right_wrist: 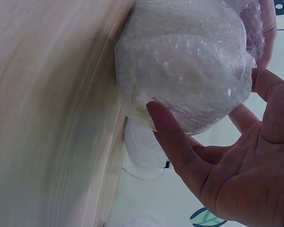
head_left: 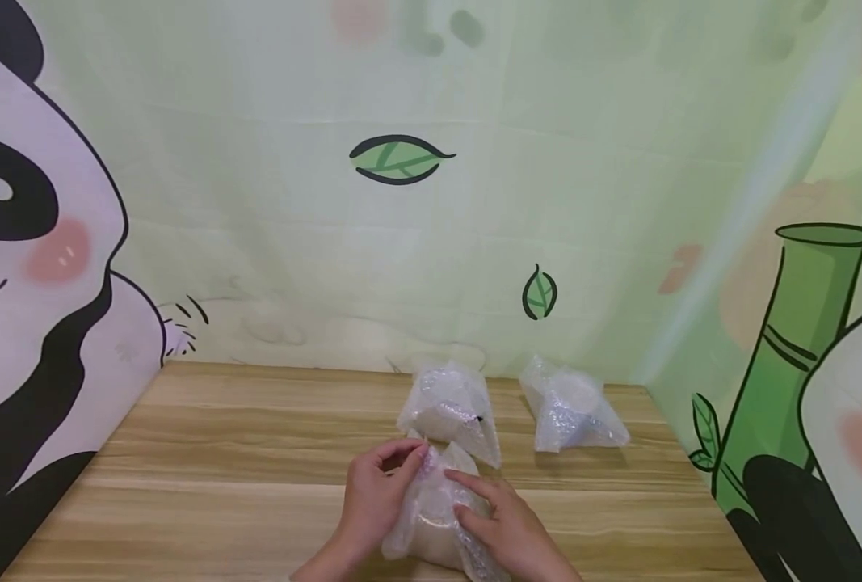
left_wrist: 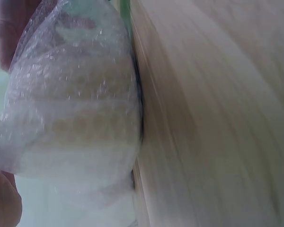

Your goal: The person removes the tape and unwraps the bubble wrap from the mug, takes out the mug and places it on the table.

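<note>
A bubble-wrapped bundle (head_left: 438,529) stands on the table near its front, with something pale and rounded inside. At the bundle's upper left, my left hand (head_left: 376,489) pinches a loose edge of the bubble wrap between thumb and forefinger. My right hand (head_left: 509,521) lies along the bundle's right side, its fingers touching the wrap. The right wrist view shows these fingers spread and only slightly bent against the bundle (right_wrist: 180,75). In the left wrist view the bundle (left_wrist: 80,99) shows layered, see-through wrap that blurs what is inside.
Just behind the bundle sits another bubble-wrapped package (head_left: 448,400) with a small dark spot. A further wrapped package (head_left: 574,408), bluish at its base, lies at the back right. The wooden table (head_left: 241,461) ends at a printed cloth backdrop (head_left: 271,202) with pandas and leaves.
</note>
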Available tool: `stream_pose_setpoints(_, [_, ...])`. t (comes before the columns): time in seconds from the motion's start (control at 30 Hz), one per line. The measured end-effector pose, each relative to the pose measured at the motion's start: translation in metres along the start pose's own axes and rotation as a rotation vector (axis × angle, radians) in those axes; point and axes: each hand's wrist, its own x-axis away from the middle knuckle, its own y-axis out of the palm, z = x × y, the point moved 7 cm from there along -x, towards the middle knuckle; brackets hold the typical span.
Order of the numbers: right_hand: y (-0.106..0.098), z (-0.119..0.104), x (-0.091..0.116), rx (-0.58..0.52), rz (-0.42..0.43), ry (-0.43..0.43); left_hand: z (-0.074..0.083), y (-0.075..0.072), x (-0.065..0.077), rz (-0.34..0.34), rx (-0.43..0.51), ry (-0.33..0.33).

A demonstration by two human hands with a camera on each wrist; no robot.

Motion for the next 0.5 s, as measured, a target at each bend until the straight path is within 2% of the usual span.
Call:
stream_pose_setpoints(0.37, [0.0, 0.001, 0.0, -0.01, -0.01, -0.006, 0.004, -0.03, -0.005, 0.061, 0.016, -0.011])
stream_pose_setpoints(0.5, [0.0, 0.001, 0.0, -0.011, -0.015, -0.004, 0.005, -0.04, -0.005, 0.084, 0.008, 0.004])
